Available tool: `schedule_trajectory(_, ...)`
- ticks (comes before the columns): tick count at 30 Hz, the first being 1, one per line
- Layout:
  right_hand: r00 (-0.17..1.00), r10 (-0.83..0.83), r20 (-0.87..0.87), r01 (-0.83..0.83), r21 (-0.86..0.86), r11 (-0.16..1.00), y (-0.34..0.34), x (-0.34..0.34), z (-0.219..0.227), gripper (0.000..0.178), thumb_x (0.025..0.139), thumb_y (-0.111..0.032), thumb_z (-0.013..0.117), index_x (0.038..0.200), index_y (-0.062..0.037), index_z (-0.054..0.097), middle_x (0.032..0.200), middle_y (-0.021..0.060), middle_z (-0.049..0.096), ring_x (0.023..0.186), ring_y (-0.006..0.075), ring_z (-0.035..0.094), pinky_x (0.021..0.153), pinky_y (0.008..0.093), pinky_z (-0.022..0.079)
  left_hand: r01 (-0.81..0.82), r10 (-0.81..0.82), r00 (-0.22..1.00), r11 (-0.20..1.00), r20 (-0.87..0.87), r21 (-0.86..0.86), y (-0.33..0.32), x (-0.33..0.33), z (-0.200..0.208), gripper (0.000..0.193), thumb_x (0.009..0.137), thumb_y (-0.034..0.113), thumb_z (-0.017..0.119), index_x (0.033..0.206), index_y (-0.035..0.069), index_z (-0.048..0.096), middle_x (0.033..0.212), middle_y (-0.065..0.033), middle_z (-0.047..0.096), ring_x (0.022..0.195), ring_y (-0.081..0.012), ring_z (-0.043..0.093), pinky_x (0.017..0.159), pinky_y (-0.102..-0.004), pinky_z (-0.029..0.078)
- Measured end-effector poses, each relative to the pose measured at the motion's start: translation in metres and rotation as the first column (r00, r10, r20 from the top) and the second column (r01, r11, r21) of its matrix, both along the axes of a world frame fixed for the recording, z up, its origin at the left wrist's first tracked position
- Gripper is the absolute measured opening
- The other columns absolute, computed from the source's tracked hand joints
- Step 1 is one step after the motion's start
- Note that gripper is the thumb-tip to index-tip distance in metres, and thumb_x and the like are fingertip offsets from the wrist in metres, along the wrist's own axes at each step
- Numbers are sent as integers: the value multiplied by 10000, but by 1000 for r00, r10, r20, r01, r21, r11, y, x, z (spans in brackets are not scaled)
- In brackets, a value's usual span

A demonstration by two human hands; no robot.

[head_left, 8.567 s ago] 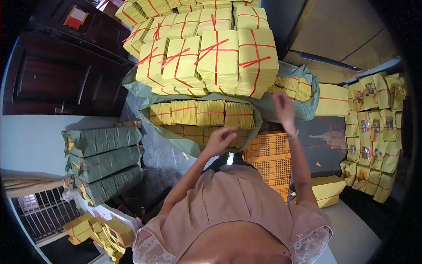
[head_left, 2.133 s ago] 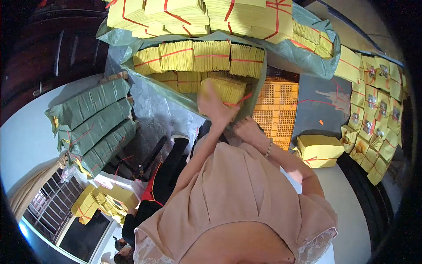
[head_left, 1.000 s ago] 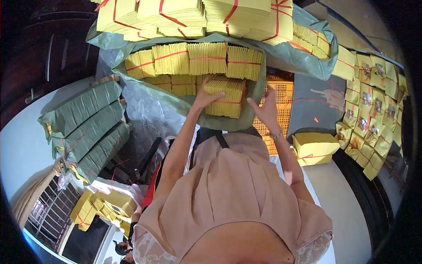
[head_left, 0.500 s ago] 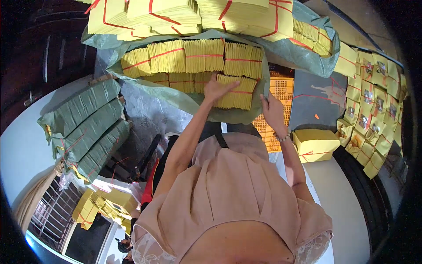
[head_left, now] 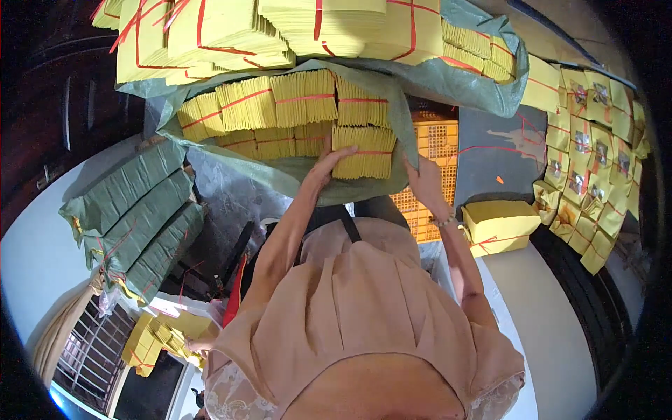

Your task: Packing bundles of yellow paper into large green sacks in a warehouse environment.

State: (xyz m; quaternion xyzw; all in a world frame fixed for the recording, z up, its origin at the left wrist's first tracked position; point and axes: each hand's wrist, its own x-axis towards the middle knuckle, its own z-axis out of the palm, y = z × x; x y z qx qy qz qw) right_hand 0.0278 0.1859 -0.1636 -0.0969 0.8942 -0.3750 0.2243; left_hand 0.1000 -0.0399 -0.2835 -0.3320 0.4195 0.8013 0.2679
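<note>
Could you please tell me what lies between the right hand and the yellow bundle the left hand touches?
In the head view, the green bag's side lies between the right hand and that yellow bundle.

Your left hand (head_left: 325, 169) holds a red-tied yellow paper block (head_left: 365, 162) inside a green plastic sack (head_left: 283, 175) your right hand (head_left: 429, 185) grips.

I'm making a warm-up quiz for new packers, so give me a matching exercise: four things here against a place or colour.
Things:
1. Left hand
2. Right hand
3. Latticed crate
4. Stacked long packs

Places or colours:
A. Dark green
B. Orange
C. Against a yellow bundle
D. At the open sack's right edge

Pairs: 1-C, 2-D, 3-B, 4-A
</note>
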Motion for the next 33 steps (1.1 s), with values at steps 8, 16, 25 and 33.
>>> schedule_trajectory(8, 997, -22, 69, 19, 43, 999, -8, -8, 14, 434, 908, -322, 514, 686, 50, 541, 584, 236, 523, 557, 411, 534, 507, 463, 394, -48, 47, 999, 998, 22, 29, 6, -7, 17, 915, 751, 225, 737, 1430, 126, 131, 1332, -129, 424, 1203, -265, 448, 955, -397, 430)
schedule_trajectory(16, 999, 28, -16, -25, 167, 986, -9, -14, 16, 500, 903, -386, 519, 628, 31, 540, 546, 216, 516, 518, 384, 533, 472, 443, 392, -177, 209, 977, 893, -33, 413, -15, -12, 1, 725, 863, 592, 465, 1368, 84, 350, 1321, -116, 471, 1206, -264, 458, 972, -451, 409)
schedule_trajectory(25, 999, 26, 34, -33, 234, 972, -2, -22, 47, 411, 897, -375, 531, 819, 29, 548, 625, 183, 551, 571, 356, 559, 516, 430, 416, -140, 132, 990, 950, 48, 280, 3, -22, 24, 808, 819, 695, 423, 1356, 92, 391, 1334, -99, 464, 1212, -254, 445, 995, -416, 379)
schedule_trajectory(33, 919, -97, -383, 19, -202, 979, -24, -97, 85, 247, 899, -219, 562, 977, 1, 480, 851, 139, 498, 742, 267, 511, 675, 356, 434, -227, 200, 973, 741, -116, -632, -10, -15, -2, 594, 855, 434, 550, 1233, -10, 436, 1193, -163, 508, 1040, -282, 526, 911, -381, 404)
